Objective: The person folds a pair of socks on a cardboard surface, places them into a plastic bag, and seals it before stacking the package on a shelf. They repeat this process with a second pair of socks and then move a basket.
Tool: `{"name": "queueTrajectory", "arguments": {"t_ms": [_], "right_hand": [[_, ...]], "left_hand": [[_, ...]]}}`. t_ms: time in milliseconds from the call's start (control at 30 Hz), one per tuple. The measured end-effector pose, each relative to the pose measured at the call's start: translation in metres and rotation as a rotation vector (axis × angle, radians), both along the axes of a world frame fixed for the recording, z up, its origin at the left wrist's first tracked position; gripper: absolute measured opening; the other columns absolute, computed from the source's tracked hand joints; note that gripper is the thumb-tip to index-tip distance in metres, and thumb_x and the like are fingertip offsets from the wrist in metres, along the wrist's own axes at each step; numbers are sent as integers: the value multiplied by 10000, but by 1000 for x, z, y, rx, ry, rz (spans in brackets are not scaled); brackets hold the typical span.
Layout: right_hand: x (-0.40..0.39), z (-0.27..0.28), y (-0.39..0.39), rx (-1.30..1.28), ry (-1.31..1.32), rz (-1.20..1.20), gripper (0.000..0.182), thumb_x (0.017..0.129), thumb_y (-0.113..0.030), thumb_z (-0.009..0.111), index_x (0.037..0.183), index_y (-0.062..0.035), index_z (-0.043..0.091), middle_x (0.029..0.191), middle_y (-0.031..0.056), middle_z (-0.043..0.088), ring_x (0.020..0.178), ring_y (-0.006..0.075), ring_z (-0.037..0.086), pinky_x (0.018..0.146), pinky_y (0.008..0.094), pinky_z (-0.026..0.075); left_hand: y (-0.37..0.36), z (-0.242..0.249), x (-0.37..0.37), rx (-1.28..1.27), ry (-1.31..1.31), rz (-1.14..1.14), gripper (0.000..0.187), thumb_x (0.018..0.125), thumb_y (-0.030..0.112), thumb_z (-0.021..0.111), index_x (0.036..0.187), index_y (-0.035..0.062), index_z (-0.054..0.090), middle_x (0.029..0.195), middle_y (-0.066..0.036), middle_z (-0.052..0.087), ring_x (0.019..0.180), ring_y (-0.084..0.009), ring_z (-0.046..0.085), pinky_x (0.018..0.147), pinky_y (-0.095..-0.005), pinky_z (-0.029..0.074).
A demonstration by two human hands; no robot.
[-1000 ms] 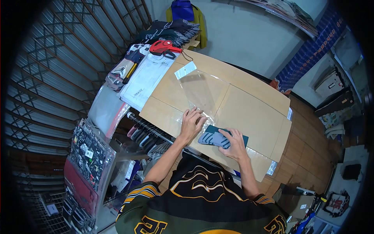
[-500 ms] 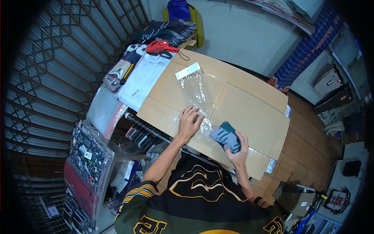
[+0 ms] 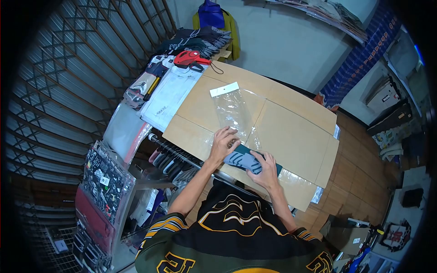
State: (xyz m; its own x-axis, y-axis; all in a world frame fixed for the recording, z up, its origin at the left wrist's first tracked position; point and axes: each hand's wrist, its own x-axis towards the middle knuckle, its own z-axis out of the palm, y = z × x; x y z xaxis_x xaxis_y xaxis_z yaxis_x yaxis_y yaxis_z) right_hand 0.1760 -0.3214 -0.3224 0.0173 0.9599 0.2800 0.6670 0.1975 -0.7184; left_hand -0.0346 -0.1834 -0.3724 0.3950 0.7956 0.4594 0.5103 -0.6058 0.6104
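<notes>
A folded pair of socks (image 3: 243, 161), grey and teal with dark stripes, lies low over the front part of the cardboard-topped table. My right hand (image 3: 265, 172) grips its right end, fingers on top and thumb along the near side. A clear plastic bag (image 3: 233, 111) with a white header strip at its far end lies flat beyond the socks. My left hand (image 3: 224, 144) is closed with curled fingers at the bag's near end, beside the socks' left end. Its fingertips partly hide the bag's edge there.
A red price-label gun (image 3: 190, 59) rests on white packaging at the table's far left corner. Behind it is a pile of dark socks (image 3: 195, 40). A clothes rail (image 3: 175, 154) with hanging items runs under the near left edge. Packed goods (image 3: 107, 177) stand at left.
My right hand has brought the socks left and farther in, up to my left hand, and they now lie more lengthwise. The bag's far end has shifted slightly.
</notes>
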Motion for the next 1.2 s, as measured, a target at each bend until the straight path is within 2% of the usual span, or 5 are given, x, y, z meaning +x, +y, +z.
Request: {"name": "queueTrajectory", "arguments": {"t_ms": [467, 767, 1067, 1167, 1200], "right_hand": [[-4, -9, 7, -80, -200, -313, 697, 720, -241, 875, 1391, -168, 702, 1292, 185, 625, 1222, 383, 572, 1067, 503, 438], [-29, -9, 17, -119, -331, -352, 739, 761, -257, 864, 1453, -140, 635, 1364, 178, 578, 1282, 384, 519, 1084, 538, 390], [-61, -13, 50, -137, -390, -361, 774, 793, -274, 843, 1492, -91, 566, 1453, 246, 507, 1301, 409, 494, 1043, 560, 391], [-65, -10, 54, -143, -360, -360, 812, 803, -294, 845, 1520, -81, 529, 1496, 268, 476, 1337, 442, 474, 1073, 581, 378], [-64, -8, 53, -101, -328, -336, 826, 808, -303, 846, 1531, -79, 516, 1514, 278, 460, 1362, 456, 457, 1094, 595, 363]], "left_hand": [[-2, 12, 0, -112, -203, -2, 147, 918, 146, 782, 1022, 61, 842, 1158, -100, 785, 1269, -334, 655, 1129, -483, 438], [-6, 7, 1, -8, -267, 97, 126, 869, 116, 848, 986, 69, 841, 1142, -107, 787, 1266, -350, 666, 1133, -503, 432], [-7, 6, 2, -25, -230, 112, 134, 873, 102, 843, 1003, 70, 847, 1158, -98, 786, 1315, -381, 646, 1168, -544, 420], [-6, 2, 0, -57, -276, 141, 158, 875, 109, 837, 1029, 76, 843, 1240, -139, 756, 1304, -395, 640, 1174, -552, 410], [-7, 4, -1, -77, -285, 153, 246, 865, 139, 847, 1100, 72, 819, 1294, -163, 723, 1327, -399, 617, 1180, -554, 398]]}}
